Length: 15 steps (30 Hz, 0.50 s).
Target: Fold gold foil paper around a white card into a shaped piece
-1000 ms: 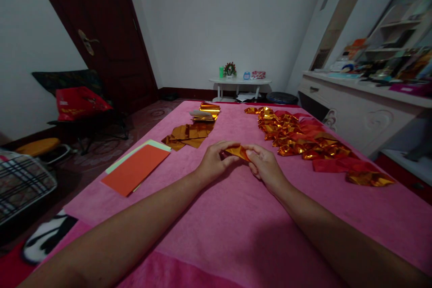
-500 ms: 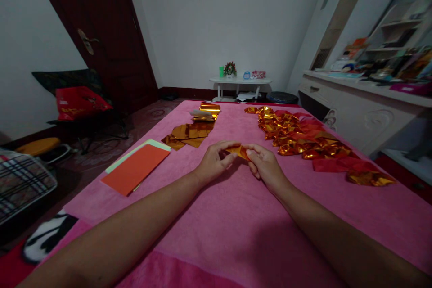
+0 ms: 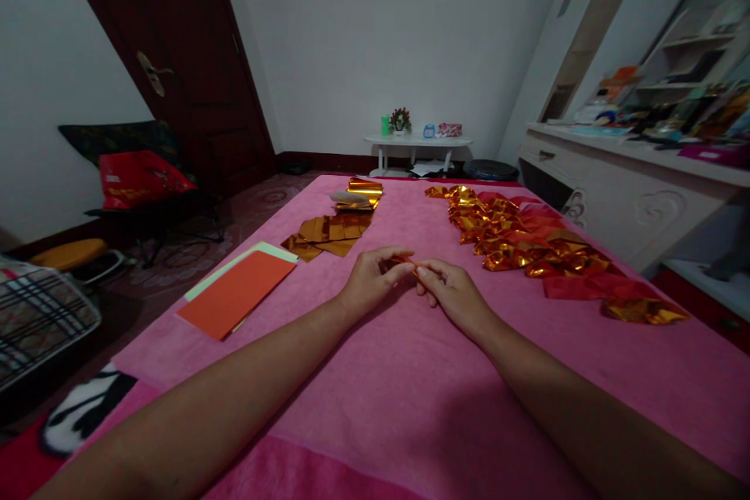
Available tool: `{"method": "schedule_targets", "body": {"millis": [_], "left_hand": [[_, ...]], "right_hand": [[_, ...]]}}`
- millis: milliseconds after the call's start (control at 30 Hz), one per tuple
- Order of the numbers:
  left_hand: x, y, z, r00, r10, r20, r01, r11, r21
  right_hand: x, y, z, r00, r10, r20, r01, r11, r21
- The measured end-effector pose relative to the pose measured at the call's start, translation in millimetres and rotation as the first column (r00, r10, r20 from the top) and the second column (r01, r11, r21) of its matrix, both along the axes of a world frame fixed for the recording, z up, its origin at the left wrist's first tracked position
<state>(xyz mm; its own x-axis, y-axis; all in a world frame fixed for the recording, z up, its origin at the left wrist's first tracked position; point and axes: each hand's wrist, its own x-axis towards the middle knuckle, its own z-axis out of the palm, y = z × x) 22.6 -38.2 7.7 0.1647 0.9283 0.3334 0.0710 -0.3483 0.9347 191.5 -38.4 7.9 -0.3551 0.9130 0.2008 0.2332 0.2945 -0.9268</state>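
My left hand point(image 3: 378, 278) and my right hand point(image 3: 448, 286) meet over the middle of the pink cloth. Between their closed fingertips is a small folded piece of gold-orange foil paper point(image 3: 403, 258), mostly covered by the fingers. Beyond my left hand lie flat gold foil sheets point(image 3: 333, 234), with a stack of gold foil point(image 3: 360, 195) behind them. To the right are rows of crumpled gold foil pieces point(image 3: 492, 230) with red parts. Orange paper sheets point(image 3: 237, 293) rest at the left, overlapping pale green paper point(image 3: 275, 251).
The pink cloth point(image 3: 375, 391) covers the surface under my forearms. A red bag point(image 3: 141, 180) sits on a dark chair at left. Along the right stands a white dresser point(image 3: 633, 187) with clutter on top. A small white table point(image 3: 419, 141) is by the far wall.
My right hand has moved left, closer to my left hand. Less of the foil paper shows between the fingers now. The papers on the cloth stay where they were.
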Motion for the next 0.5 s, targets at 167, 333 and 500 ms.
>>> {"method": "schedule_targets", "body": {"millis": [167,333,500], "left_hand": [[0.0,-0.4,2.0,1.0,0.026,0.006,-0.026,1.0,-0.009],[0.0,-0.7,3.0,1.0,-0.004,0.025,0.004,1.0,-0.002],[-0.1,-1.6,3.2,1.0,0.004,-0.017,-0.003,0.999,0.05]], "right_hand": [[0.5,-1.0,0.1,0.998,0.028,0.052,-0.029,0.999,0.023],[-0.1,-1.8,1.1,0.996,0.036,0.077,-0.039,0.999,0.035],[0.0,-3.3,2.8,0.994,0.047,0.103,-0.054,0.996,0.067]]}}
